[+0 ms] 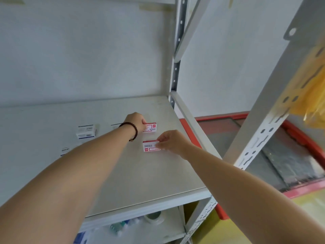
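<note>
Two small red-and-white boxes sit on a white metal shelf [133, 173]. My left hand [136, 121], with a dark bead bracelet on its wrist, grips the far box [151, 127] by its left end. My right hand [173, 140] pinches the near box [149, 146], which shows a barcode, at its right end. Both boxes appear to touch the shelf surface, a short gap between them.
Blue-and-white boxes [86, 132] lie on the shelf to the left, a smaller one [65, 150] nearer. Slotted uprights [263, 131] frame the right side. A lower shelf holds bottles [121, 226]. A red-framed panel [299, 134] and yellow plastic [314, 88] are at right.
</note>
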